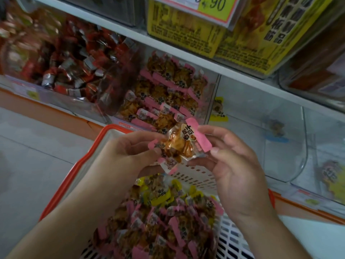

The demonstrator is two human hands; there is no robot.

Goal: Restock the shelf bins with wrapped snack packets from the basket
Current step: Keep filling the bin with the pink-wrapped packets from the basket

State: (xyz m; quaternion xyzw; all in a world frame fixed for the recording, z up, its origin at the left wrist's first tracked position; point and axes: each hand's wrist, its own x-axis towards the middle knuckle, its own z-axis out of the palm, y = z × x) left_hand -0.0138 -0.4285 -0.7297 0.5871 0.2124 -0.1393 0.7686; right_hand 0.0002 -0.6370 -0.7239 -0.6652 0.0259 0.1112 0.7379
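Both hands hold a small bunch of pink-edged snack packets above the basket. My left hand grips the bunch from the left and below. My right hand pinches a pink end on the right. Below them the white basket with an orange rim holds several pink-edged packets and a few yellow-edged ones. Straight ahead, a clear shelf bin is filled with the same pink-edged packets.
A bin of red and silver wrapped snacks sits to the left. Clear bins to the right hold only a packet or two. A yellow printed box and a price tag stand on the shelf above. The shelf front is orange.
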